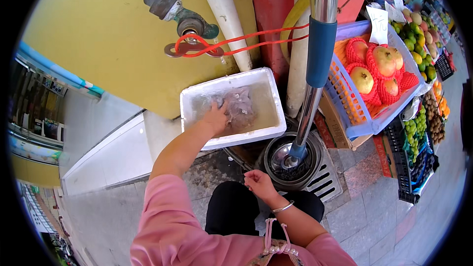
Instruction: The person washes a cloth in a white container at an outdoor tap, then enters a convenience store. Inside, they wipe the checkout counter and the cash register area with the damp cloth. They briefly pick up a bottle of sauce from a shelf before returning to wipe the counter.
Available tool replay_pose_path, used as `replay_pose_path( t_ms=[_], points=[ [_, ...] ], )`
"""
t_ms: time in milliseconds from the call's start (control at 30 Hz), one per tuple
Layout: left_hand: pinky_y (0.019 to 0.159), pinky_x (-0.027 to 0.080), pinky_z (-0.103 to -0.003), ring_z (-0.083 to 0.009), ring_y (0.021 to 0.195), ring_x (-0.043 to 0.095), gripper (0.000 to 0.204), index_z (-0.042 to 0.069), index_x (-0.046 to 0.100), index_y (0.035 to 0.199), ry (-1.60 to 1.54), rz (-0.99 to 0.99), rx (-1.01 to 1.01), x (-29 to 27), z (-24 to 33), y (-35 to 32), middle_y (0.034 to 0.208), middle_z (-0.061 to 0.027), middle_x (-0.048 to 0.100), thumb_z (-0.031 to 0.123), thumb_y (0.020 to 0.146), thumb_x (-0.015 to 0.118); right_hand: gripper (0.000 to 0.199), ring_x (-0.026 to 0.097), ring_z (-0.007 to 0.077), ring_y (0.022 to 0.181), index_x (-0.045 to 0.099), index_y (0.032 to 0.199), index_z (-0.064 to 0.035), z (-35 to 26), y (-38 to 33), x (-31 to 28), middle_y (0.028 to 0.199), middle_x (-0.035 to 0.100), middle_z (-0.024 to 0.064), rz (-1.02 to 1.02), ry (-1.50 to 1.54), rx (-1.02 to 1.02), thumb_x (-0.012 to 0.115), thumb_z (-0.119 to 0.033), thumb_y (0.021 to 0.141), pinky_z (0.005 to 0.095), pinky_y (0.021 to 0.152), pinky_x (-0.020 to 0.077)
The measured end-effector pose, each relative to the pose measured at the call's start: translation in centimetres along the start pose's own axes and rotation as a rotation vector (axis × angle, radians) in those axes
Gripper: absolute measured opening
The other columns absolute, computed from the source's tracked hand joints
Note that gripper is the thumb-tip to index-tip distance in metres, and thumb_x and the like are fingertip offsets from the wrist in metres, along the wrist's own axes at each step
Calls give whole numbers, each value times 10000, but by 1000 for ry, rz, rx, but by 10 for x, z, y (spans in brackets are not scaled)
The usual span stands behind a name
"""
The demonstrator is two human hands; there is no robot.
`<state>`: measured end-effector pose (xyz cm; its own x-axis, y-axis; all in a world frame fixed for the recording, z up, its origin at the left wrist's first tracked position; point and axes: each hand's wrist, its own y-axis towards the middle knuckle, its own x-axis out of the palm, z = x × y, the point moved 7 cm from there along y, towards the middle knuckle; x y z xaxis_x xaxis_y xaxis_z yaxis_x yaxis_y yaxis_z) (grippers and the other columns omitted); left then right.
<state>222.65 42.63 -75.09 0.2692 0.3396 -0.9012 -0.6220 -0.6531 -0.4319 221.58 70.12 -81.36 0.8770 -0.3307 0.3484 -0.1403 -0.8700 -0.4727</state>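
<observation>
A white foam box (272, 132) holds cloudy water beneath an old tap (193, 25). In the water lies a soaked greyish-pink cloth (240, 102), with bubbles around it. My left hand (217, 118) reaches over the near left rim into the box, its spread fingers touching the cloth's left side; their tips are partly under water. Near my knees, outside the box, my right hand (258, 184) has its fingers curled in, and I see nothing in them. A silver bracelet (283, 207) circles that wrist. A thin stream of water falls from the tap.
Red cord (256, 34) runs from the tap's flat metal handle toward a chrome pole (308, 113) with a blue sleeve. The pole ends in a round metal bucket (268, 167). To the right, a lilac crate (362, 127) holds net-wrapped pomegranates; more fruit stands beyond.
</observation>
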Motion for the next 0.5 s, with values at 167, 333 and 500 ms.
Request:
replay_pose_path(
  t_ms=[167, 333, 500],
  points=[
    [770, 471, -401, -300, 962, 571, 274, 105, 642, 1042, -87, 158, 172, -64, 16, -3, 1089, -111, 575, 311, 863, 626, 188, 581, 84, 680, 592, 1002, -4, 8, 3, 0, 777, 616, 21, -9, -21, 4, 634, -105, 849, 227, 578, 482],
    [766, 444, -348, -228, 873, 541, 268, 76, 684, 852, -370, 462, 237, -154, 25, -42, 805, -75, 605, 327, 897, 600, 178, 581, 82, 679, 588, 992, -4, 6, 3, 4, 782, 618, 23, -21, 24, 2, 635, -108, 855, 225, 572, 479],
    [735, 434, -282, -153, 814, 511, 153, 21, 631, 915, -1122, 671, 343, -185, 17, -57, 906, -61, 549, 172, 892, 620, 177, 576, 79, 672, 587, 989, -4, 1, 6, 3, 777, 612, 20, -24, 51, 23, 638, -106, 854, 223, 564, 472]
  ],
)
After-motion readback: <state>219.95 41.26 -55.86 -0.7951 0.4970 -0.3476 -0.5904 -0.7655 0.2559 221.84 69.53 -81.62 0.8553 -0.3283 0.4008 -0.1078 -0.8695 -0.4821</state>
